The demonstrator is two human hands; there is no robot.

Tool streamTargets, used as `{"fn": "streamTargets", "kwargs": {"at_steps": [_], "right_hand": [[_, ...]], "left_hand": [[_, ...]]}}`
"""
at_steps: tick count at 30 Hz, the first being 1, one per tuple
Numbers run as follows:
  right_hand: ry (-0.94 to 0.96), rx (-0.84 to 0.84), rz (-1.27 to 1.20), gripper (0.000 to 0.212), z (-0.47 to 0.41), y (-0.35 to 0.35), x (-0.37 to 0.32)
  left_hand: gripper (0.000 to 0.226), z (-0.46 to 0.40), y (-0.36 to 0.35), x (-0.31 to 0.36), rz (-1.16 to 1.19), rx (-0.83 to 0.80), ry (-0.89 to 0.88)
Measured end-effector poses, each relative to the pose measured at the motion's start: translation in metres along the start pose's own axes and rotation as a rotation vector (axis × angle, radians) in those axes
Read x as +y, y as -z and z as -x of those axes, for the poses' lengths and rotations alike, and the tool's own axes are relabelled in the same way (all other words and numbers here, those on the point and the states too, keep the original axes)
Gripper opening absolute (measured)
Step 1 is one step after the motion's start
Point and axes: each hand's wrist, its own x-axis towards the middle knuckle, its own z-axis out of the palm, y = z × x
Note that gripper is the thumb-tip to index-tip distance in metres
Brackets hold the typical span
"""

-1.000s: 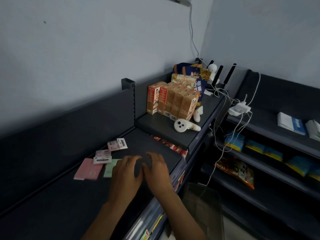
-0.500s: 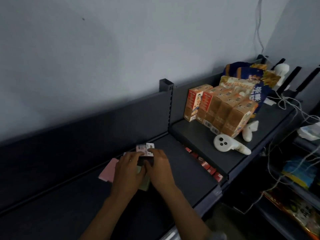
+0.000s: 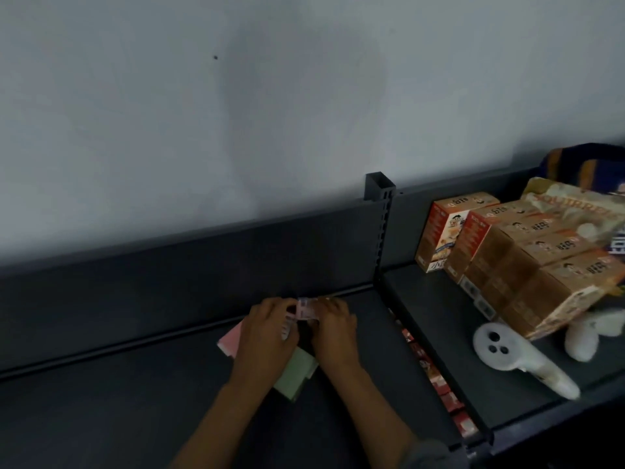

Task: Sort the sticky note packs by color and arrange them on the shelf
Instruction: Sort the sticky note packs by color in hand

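Both hands meet over a small pile of sticky note packs on the dark shelf (image 3: 118, 411). My left hand (image 3: 267, 336) and my right hand (image 3: 333, 328) each pinch one end of a small pink labelled pack (image 3: 307, 309), held between them near the shelf's back panel. A flat pink pack (image 3: 230, 340) pokes out left of my left hand. Beneath both wrists lies a pale green pack (image 3: 297, 375), partly covered. Other packs under the hands are hidden.
A raised shelf section (image 3: 439, 319) to the right carries a row of orange-brown snack boxes (image 3: 507, 265), snack bags behind them, and two white controllers (image 3: 514, 360). Small red packages (image 3: 439, 384) line the gap below that section. A slotted upright post (image 3: 380, 204) divides the two sections.
My hands moved from the shelf's front edge back onto the packs and took hold of the small pink labelled pack. My head turned left and closer, so the right-hand shelves left the view.
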Motion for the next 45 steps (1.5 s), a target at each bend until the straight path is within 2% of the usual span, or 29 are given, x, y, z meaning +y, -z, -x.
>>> {"fn": "streamTargets", "kwargs": {"at_steps": [4, 8, 12, 14, 16, 19, 23, 27, 31, 36, 41, 45], "right_hand": [[0.078, 0.046, -0.049, 0.047, 0.001, 0.009, 0.005], [0.171, 0.088, -0.081, 0.035, -0.002, 0.034, 0.004], [0.274, 0.071, -0.188, 0.035, -0.006, 0.049, 0.008], [0.162, 0.077, -0.495, 0.031, -0.006, 0.062, 0.005], [-0.039, 0.125, -0.828, 0.032, -0.002, 0.078, 0.001], [-0.281, 0.092, -1.071, 0.042, 0.005, 0.086, 0.006], [-0.331, -0.011, -1.135, 0.017, 0.010, 0.080, 0.012], [-0.318, 0.001, -1.079, 0.022, 0.014, 0.077, 0.015], [-0.252, -0.019, -0.976, 0.015, 0.019, 0.076, 0.011], [-0.187, -0.079, -0.947, 0.006, 0.024, 0.063, -0.006], [-0.155, -0.159, -0.934, 0.004, 0.030, 0.041, -0.039], [-0.121, -0.218, -0.939, 0.006, 0.040, 0.023, -0.066]], "left_hand": [[0.047, -0.007, -0.002, 0.006, -0.020, 0.028, -0.014], [0.044, -0.009, -0.004, 0.023, -0.004, 0.069, -0.005], [0.034, -0.007, -0.005, 0.041, 0.043, 0.077, -0.027], [0.027, -0.008, -0.005, 0.049, 0.097, 0.116, -0.014], [0.020, -0.010, -0.003, 0.057, 0.185, 0.169, 0.030], [0.017, -0.009, -0.002, 0.071, 0.370, 0.224, 0.152], [0.012, -0.002, -0.009, 0.080, 0.513, 0.184, 0.264], [0.023, 0.008, -0.015, 0.076, 0.399, 0.106, 0.273], [0.028, 0.018, -0.015, 0.081, 0.361, 0.161, 0.288], [0.049, 0.033, -0.001, 0.070, 0.324, 0.228, 0.366], [0.048, 0.054, 0.027, 0.043, 0.224, 0.289, 0.385], [0.042, 0.072, 0.047, 0.029, 0.251, 0.342, 0.426]]}}
